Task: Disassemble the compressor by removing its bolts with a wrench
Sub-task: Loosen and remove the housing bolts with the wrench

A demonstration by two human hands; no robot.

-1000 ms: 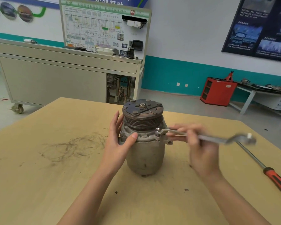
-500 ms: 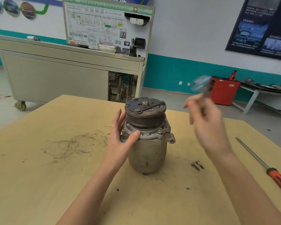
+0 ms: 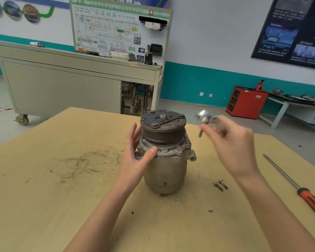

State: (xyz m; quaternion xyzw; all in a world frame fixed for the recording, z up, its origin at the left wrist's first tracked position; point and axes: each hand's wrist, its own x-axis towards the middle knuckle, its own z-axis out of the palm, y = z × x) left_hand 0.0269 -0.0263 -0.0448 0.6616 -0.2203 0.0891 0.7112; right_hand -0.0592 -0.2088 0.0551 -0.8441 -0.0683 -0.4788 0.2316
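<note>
On a scuffed wooden bench, the left hand steadies the compressor, which stands upright at the bench's middle. The fingers lie flat against its far side and the thumb presses on the flange. To the right, the right hand is raised clear of the housing, its fingers curled round a wrench blurred by motion and seated on no bolt head. Two removed bolts lie side by side on the bench near the compressor's base, well apart from a red-handled screwdriver at the far right. The job looks partly done: at least one flange bolt remains in place, the pulley is unmoved, and the housing has yet to be split.
</note>
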